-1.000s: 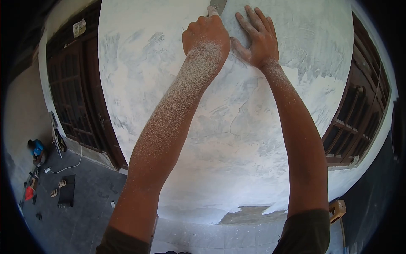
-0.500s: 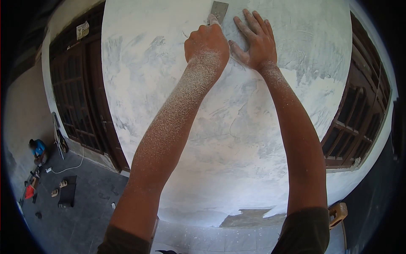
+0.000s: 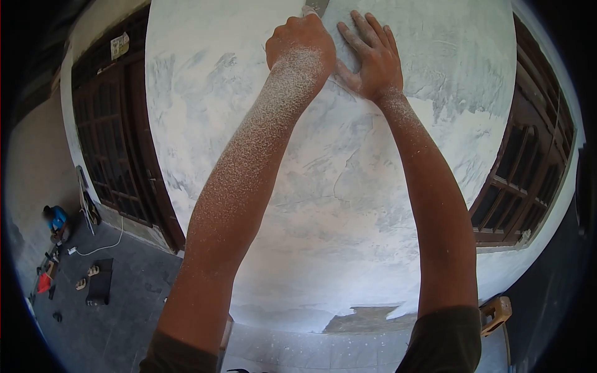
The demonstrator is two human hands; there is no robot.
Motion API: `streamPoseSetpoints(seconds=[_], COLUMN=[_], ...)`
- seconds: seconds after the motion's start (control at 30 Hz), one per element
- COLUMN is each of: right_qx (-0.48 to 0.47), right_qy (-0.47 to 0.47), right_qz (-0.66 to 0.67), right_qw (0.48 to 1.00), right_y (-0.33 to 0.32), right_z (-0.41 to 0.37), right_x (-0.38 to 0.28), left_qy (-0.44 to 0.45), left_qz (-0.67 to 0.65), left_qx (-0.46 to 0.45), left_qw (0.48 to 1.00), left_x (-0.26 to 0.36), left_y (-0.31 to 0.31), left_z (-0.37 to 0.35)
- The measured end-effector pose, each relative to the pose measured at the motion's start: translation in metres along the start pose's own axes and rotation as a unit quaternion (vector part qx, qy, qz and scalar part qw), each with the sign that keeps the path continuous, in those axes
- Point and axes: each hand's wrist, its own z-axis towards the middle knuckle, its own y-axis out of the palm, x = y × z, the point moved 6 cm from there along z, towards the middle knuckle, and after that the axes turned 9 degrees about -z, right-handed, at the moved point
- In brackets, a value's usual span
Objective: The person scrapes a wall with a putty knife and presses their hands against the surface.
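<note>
My left hand (image 3: 301, 43), knuckles toward the camera, is closed around a flat metal scraper (image 3: 319, 5), whose blade runs partly out of the top of the view. The handle is hidden in the fist. Just to the right, my right hand (image 3: 375, 62) lies on the wall (image 3: 311, 217) with its fingers spread and holds nothing. White dust covers the left forearm and the right fingers and wrist. Patchy white and grey coating marks the wall, with a bare grey-brown patch (image 3: 367, 320) low down.
A brown door (image 3: 146, 149) and window stand on the left, another brown window (image 3: 519, 180) on the right. A person in blue (image 3: 57, 222) crouches far left, near sandals (image 3: 87, 278), a dark mat (image 3: 100, 283) and a white cable (image 3: 102, 248). A wooden object (image 3: 495, 316) is at lower right.
My left hand and the scraper have moved slightly up in the view, so less of the blade shows. My right hand stays spread on the wall, shifted slightly left and up.
</note>
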Motion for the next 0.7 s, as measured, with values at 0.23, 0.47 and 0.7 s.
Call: streamPoseSetpoints(seconds=[0.23,0.47,0.7], right_qx=[-0.011,-0.003,-0.011], right_qy=[0.006,0.005,0.003], right_qz=[-0.012,-0.003,-0.015], right_qw=[1.000,1.000,1.000], right_y=[0.001,0.002,0.000], right_z=[0.003,0.000,0.002], right_x=[0.002,0.001,0.000], left_qy=[0.009,-0.006,0.013], left_qz=[0.000,0.018,0.002], left_qx=[0.031,0.034,0.030], left_qw=[0.999,0.999,0.999], left_x=[-0.004,-0.010,0.002], left_y=[0.009,0.012,0.007], left_z=[-0.007,-0.017,0.016])
